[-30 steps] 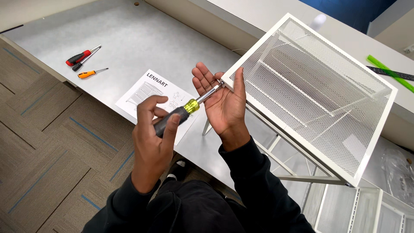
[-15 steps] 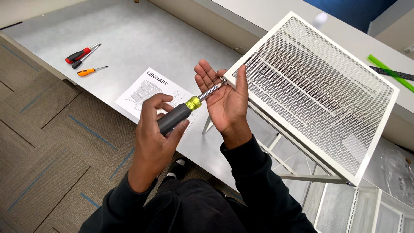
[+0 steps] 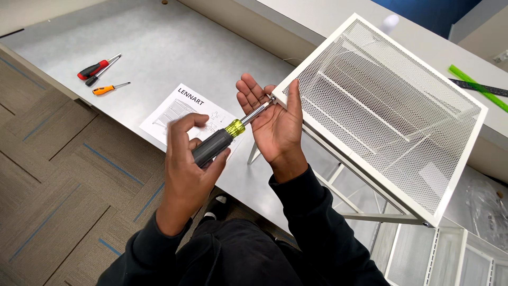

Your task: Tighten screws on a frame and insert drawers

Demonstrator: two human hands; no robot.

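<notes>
My left hand [image 3: 189,159] grips the black handle of a screwdriver [image 3: 225,136] with a yellow collar. Its metal shaft points up and right to the near corner of a white wire-mesh drawer frame [image 3: 391,106]. My right hand [image 3: 270,119] is held open, palm up, behind the shaft, with its thumb resting on that corner of the frame. The screwdriver tip is at the corner, partly hidden by my fingers.
A printed instruction sheet [image 3: 182,114] lies on the grey board [image 3: 159,47] on the floor. A red-handled screwdriver [image 3: 94,69] and a small orange one [image 3: 108,88] lie at the left. Green and black strips [image 3: 476,85] rest at the far right. More white mesh parts [image 3: 450,254] sit bottom right.
My left hand has shifted its fingers around the screwdriver handle, as in turning it. The right hand and the frame stay in place.
</notes>
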